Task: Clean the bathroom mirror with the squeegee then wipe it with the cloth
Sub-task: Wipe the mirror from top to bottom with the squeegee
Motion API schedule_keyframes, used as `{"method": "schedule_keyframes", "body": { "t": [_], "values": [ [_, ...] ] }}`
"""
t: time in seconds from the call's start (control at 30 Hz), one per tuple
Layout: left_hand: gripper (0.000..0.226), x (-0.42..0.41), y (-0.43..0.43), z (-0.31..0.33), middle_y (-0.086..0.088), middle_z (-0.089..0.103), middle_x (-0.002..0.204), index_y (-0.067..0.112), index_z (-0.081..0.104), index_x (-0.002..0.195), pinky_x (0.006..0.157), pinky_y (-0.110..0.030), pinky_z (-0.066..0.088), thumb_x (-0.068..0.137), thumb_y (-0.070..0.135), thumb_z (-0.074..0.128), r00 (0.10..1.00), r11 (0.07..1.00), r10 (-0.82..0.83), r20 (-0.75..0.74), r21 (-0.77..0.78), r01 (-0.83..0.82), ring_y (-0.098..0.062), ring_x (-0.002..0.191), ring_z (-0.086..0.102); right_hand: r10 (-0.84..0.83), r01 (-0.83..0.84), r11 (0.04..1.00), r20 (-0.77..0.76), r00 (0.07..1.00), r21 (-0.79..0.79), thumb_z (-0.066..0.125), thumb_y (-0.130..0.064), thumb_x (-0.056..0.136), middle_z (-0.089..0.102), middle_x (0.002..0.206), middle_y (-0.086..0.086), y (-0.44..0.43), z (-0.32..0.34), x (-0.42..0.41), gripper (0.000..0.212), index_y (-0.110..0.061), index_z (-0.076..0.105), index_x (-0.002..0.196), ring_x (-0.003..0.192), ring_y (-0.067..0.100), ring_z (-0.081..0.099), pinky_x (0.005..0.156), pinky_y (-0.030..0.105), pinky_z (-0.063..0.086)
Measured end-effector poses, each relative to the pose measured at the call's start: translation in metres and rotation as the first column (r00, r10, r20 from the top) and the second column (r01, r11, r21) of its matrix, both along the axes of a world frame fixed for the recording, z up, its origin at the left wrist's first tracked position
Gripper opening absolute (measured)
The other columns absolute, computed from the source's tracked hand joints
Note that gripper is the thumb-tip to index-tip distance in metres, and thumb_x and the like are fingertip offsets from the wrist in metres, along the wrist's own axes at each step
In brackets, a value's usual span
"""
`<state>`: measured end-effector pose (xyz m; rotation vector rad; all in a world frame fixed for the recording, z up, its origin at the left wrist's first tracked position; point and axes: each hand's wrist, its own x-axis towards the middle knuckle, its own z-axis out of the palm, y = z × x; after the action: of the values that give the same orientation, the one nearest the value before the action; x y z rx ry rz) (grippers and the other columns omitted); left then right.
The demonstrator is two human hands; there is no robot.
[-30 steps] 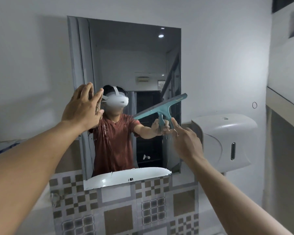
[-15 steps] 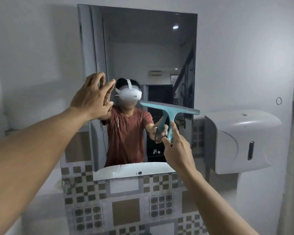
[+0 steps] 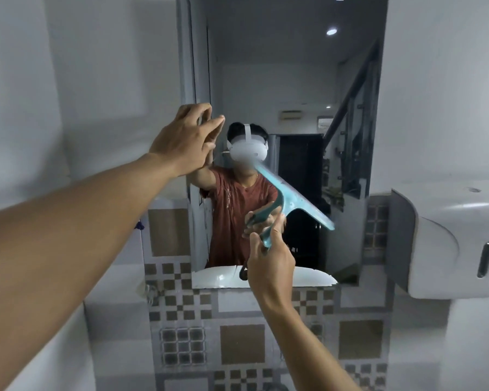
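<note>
A tall wall mirror [image 3: 288,80] fills the middle of the head view, with a person in a red shirt reflected in it. My right hand [image 3: 268,261] grips the handle of a teal squeegee [image 3: 291,201]. Its blade lies against the glass and slants from upper left down to lower right. My left hand [image 3: 185,142] is raised at the mirror's left edge with its fingers straight, at or just short of the glass. No cloth is in view.
A white wall dispenser [image 3: 446,244] juts out just right of the mirror at hand height. Patterned brown and grey tiles [image 3: 237,342] cover the wall below the mirror. The mirror's lower edge [image 3: 263,280] shows a white broken patch.
The squeegee blade has swung from tilting up to the right, through level, to slanting down to the right. The view has shifted closer and to the left. My left hand stays at the mirror's left edge.
</note>
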<state>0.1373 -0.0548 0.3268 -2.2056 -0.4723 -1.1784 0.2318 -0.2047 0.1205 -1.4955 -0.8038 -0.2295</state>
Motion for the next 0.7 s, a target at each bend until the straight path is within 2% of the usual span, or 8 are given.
{"method": "schedule_keyframes", "body": {
  "t": [0.1, 0.23, 0.37, 0.6, 0.7],
  "values": [
    [0.058, -0.003, 0.003, 0.004, -0.014, 0.041, 0.146, 0.015, 0.049, 0.145, 0.094, -0.053, 0.055, 0.092, 0.03, 0.066, 1.0, 1.0, 0.0, -0.007, 0.008, 0.0, -0.036, 0.134, 0.036, 0.028, -0.027, 0.998, 0.025, 0.999, -0.054, 0.051, -0.033, 0.103, 0.064, 0.092, 0.0, 0.011, -0.009, -0.017, 0.072, -0.034, 0.007, 0.161, 0.085, 0.014, 0.061, 0.077, 0.034, 0.055],
    [0.062, -0.005, 0.007, 0.008, -0.013, 0.042, 0.145, 0.016, 0.05, 0.144, 0.096, -0.054, 0.054, 0.089, 0.036, 0.07, 1.0, 1.0, -0.009, -0.003, 0.006, 0.009, -0.035, 0.135, 0.035, 0.019, -0.018, 0.999, 0.026, 0.999, -0.044, 0.05, -0.033, 0.104, 0.061, 0.093, 0.001, 0.023, -0.013, -0.027, 0.072, -0.033, 0.006, 0.161, 0.086, 0.013, 0.059, 0.079, 0.033, 0.054],
    [0.064, -0.005, 0.011, 0.008, -0.013, 0.041, 0.147, 0.017, 0.048, 0.146, 0.096, -0.056, 0.054, 0.089, 0.037, 0.07, 1.0, 1.0, -0.008, -0.008, 0.002, 0.008, -0.035, 0.137, 0.034, 0.006, -0.004, 0.999, 0.041, 0.999, -0.039, 0.048, -0.032, 0.104, 0.06, 0.098, 0.002, 0.026, -0.016, -0.029, 0.071, -0.033, 0.006, 0.161, 0.088, 0.012, 0.057, 0.081, 0.034, 0.053],
    [0.064, -0.006, 0.012, 0.009, -0.013, 0.042, 0.147, 0.019, 0.05, 0.145, 0.095, -0.055, 0.054, 0.088, 0.037, 0.072, 1.0, 1.0, -0.007, -0.008, 0.002, 0.007, -0.035, 0.136, 0.036, 0.001, 0.001, 0.999, 0.03, 1.0, -0.049, 0.047, -0.033, 0.105, 0.059, 0.102, 0.001, 0.031, -0.017, -0.034, 0.069, -0.031, 0.007, 0.161, 0.087, 0.008, 0.053, 0.077, 0.024, 0.044],
    [0.06, -0.008, 0.011, 0.012, -0.013, 0.044, 0.147, 0.019, 0.052, 0.144, 0.096, -0.056, 0.053, 0.09, 0.033, 0.072, 1.0, 1.0, -0.018, -0.02, -0.003, 0.017, -0.035, 0.136, 0.037, -0.002, 0.004, 0.998, 0.034, 0.999, -0.055, 0.046, -0.034, 0.106, 0.058, 0.103, 0.002, 0.033, -0.017, -0.035, 0.069, -0.032, 0.006, 0.161, 0.087, 0.009, 0.054, 0.076, 0.025, 0.046]
  ]
}}
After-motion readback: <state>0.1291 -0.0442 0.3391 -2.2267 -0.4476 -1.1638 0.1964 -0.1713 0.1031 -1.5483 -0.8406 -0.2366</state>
